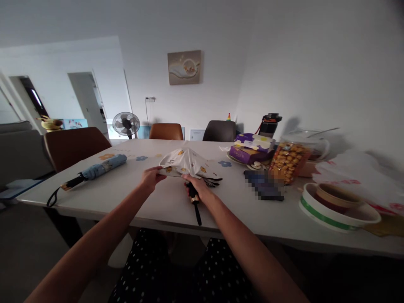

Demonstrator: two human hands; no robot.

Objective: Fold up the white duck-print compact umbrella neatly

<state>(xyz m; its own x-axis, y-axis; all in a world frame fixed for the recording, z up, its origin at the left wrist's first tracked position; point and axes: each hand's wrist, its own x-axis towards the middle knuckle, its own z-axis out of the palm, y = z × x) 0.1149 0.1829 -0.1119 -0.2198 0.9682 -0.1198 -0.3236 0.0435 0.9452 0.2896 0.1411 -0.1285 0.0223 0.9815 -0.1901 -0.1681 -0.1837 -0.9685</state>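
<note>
At the near edge of the long white table (pixel 151 206), your two hands meet over a white folding umbrella with yellow and orange flower prints (pixel 186 163). Your right hand (pixel 197 187) is closed around the umbrella's black handle with a gold band (pixel 193 198); the handle's black strap hangs just past the table edge toward you. Your left hand (pixel 150 176) pinches the left rim of the half-collapsed canopy between thumb and fingers. The canopy stands tented above the tabletop, and dark rib tips (pixel 212 182) protrude from under it on the right side.

Left of your left hand lies open tabletop. Farther left, a folded light-blue umbrella with a black handle (pixel 94 170) lies diagonally, well apart from your hands; its black wrist loop reaches the left table edge.

Right of your right hand, a short stretch of bare surface separates you from a blurred dark object (pixel 264 185). Behind it stands a clear jar of golden snacks (pixel 288 162), beside a purple box (pixel 248 153) and a black bottle (pixel 269 124). A round white container with a green stripe (pixel 334 210) sits close to the near table edge at the far right.

Brown chairs (pixel 74 145) stand at the left and far sides, and a standing fan (pixel 126 124) is beyond the table.
</note>
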